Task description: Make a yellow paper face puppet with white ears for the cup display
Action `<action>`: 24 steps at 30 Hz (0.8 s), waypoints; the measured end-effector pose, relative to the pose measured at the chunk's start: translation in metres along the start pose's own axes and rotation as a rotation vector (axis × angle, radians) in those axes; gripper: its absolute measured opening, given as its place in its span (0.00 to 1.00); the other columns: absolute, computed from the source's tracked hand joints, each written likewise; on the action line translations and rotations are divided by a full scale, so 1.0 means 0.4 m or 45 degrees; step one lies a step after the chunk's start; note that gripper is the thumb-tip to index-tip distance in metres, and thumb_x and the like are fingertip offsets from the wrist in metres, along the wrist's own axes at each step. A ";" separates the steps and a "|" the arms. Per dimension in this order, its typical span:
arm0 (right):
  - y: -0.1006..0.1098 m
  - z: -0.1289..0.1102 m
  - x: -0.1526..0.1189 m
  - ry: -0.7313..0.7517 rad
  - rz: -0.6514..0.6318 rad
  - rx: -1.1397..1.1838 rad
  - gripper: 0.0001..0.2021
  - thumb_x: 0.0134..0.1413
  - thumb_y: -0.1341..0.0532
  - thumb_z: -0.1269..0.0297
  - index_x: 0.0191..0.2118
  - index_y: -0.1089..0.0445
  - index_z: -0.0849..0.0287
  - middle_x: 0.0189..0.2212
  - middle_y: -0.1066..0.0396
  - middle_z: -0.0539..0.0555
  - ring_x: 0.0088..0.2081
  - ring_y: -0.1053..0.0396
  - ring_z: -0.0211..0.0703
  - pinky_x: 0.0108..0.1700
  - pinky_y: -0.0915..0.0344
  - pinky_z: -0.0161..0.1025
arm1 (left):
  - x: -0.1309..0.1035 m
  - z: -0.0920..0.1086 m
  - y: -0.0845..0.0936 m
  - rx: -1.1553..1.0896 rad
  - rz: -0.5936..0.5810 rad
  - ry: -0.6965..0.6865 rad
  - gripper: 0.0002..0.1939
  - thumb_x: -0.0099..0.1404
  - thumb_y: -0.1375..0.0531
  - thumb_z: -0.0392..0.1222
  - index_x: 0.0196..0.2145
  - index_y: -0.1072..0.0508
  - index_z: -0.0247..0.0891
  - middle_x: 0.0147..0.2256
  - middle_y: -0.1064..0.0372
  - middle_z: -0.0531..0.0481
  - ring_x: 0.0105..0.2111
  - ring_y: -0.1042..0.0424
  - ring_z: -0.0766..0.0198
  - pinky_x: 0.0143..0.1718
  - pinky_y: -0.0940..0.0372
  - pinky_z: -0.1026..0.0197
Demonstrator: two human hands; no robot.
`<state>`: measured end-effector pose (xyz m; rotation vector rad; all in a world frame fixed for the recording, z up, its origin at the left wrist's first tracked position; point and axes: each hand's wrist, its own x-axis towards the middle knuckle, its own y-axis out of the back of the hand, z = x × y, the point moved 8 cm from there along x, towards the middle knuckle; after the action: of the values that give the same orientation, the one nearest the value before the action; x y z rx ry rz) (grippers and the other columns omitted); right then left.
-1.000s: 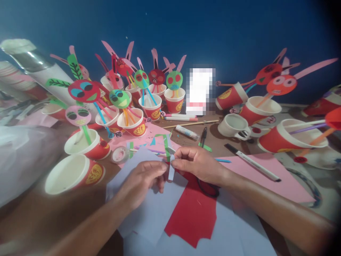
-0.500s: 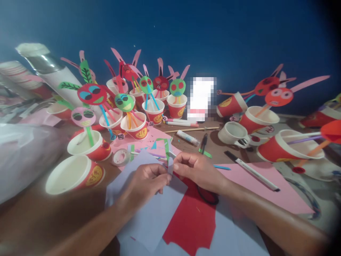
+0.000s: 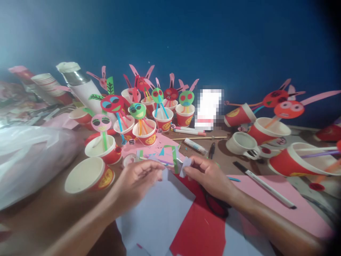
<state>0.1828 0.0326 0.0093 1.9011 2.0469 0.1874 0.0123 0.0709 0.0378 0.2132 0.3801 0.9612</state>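
Pale bluish paper, one small strip (image 3: 185, 168), is near the middle of the frame, and the right hand (image 3: 210, 174) holds it, pinched narrowly between the thumb and the fingers. The left hand (image 3: 142, 176) is a little to the left, apart from this strip. Its fingers are gently bent and come close together at the tips; I cannot tell if something thin is between them. Below the hands, at the bottom centre, lie a pale sheet (image 3: 157, 213) and a red paper (image 3: 201, 227). Black-handled scissors (image 3: 223, 215) lie partly under the right hand. At the right, a white marker (image 3: 269, 187) rests on pink paper (image 3: 301, 209). At the lower left stands a tilted paper cup (image 3: 85, 176).
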 end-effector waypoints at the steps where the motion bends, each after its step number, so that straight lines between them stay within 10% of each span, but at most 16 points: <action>1: 0.002 -0.002 -0.001 0.009 0.006 -0.040 0.08 0.56 0.45 0.62 0.27 0.36 0.59 0.23 0.36 0.46 0.26 0.39 0.36 0.29 0.43 0.32 | -0.005 -0.005 0.022 0.099 0.026 -0.003 0.11 0.60 0.42 0.46 0.37 0.26 0.38 0.31 0.27 0.48 0.30 0.29 0.63 0.31 0.36 0.65; 7: 0.007 -0.018 -0.008 0.193 0.052 -0.411 0.06 0.57 0.46 0.66 0.32 0.34 0.57 0.26 0.32 0.47 0.28 0.36 0.36 0.30 0.43 0.33 | -0.025 -0.066 0.114 0.730 0.298 -0.142 0.15 0.60 0.43 0.48 0.43 0.28 0.40 0.44 0.28 0.45 0.40 0.28 0.55 0.40 0.34 0.59; 13: 0.001 -0.052 -0.023 0.648 0.338 -0.913 0.08 0.53 0.46 0.75 0.31 0.31 0.59 0.35 0.28 0.56 0.39 0.33 0.46 0.44 0.39 0.42 | -0.012 -0.060 0.056 1.192 0.398 -0.600 0.18 0.61 0.45 0.46 0.47 0.29 0.37 0.47 0.29 0.41 0.49 0.33 0.48 0.52 0.39 0.46; 24: -0.048 -0.027 -0.033 0.703 0.271 -1.126 0.09 0.50 0.43 0.80 0.31 0.30 0.60 0.38 0.29 0.57 0.42 0.33 0.48 0.42 0.34 0.41 | 0.014 -0.087 0.004 1.429 0.271 -0.554 0.25 0.60 0.45 0.45 0.54 0.36 0.36 0.53 0.34 0.38 0.52 0.35 0.45 0.51 0.38 0.43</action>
<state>0.1618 0.0192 0.0151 1.5406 1.5662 1.5219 -0.0002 0.0768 0.0055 1.4799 0.4634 0.7867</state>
